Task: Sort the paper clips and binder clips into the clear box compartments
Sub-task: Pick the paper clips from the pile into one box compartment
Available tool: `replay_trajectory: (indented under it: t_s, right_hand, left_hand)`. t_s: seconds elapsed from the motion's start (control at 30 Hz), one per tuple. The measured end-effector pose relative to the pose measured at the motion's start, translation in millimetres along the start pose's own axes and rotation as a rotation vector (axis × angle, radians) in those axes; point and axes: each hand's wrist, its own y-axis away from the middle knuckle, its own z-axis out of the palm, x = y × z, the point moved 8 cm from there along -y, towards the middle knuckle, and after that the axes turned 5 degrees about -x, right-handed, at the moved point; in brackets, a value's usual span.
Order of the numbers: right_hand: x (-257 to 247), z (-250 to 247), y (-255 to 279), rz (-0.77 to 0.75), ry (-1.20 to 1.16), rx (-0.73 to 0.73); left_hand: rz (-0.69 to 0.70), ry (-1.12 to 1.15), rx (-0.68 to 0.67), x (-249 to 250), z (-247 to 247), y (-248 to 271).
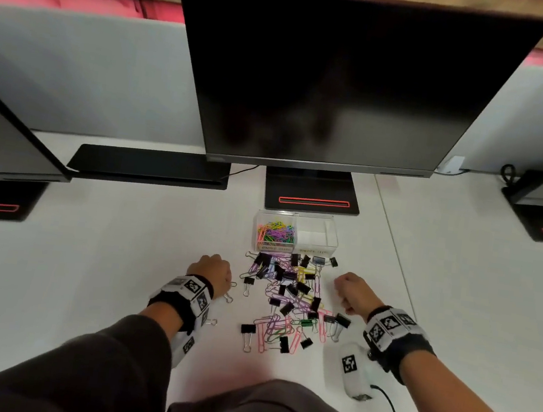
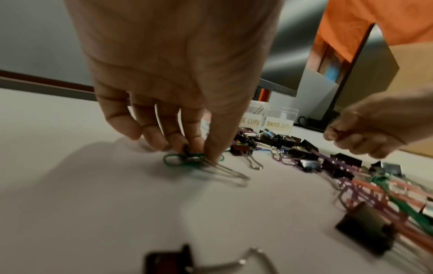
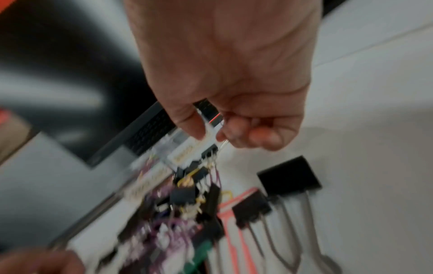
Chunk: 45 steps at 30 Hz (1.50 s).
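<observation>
My left hand (image 2: 173,77) pinches a binder clip (image 2: 194,157) on the table (image 1: 120,255). My right hand (image 1: 353,293) is curled, its contents unclear. The box (image 1: 295,233) holds paper clips left; its binder side looks empty, and the mixed pile (image 1: 289,297) remains.

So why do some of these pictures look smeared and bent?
Right wrist view: heavy motion blur, the clip pile streaks diagonally. Left wrist view: milder blur, sharpest near the left hand, whose shadow falls on the desk; the nearest binder clip is out of focus. Head view: sharp, but the wide lens bows the monitor; pink light tints the wall.
</observation>
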Motion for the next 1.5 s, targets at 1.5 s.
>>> replay_trajectory:
  t_s: [1.5]
  right_hand:
    - [-45.4, 30.5, -28.6, -0.256, 0.811, 0.049]
  left_hand:
    - [0.115, 0.274, -0.082, 36.9, -5.5, -20.1]
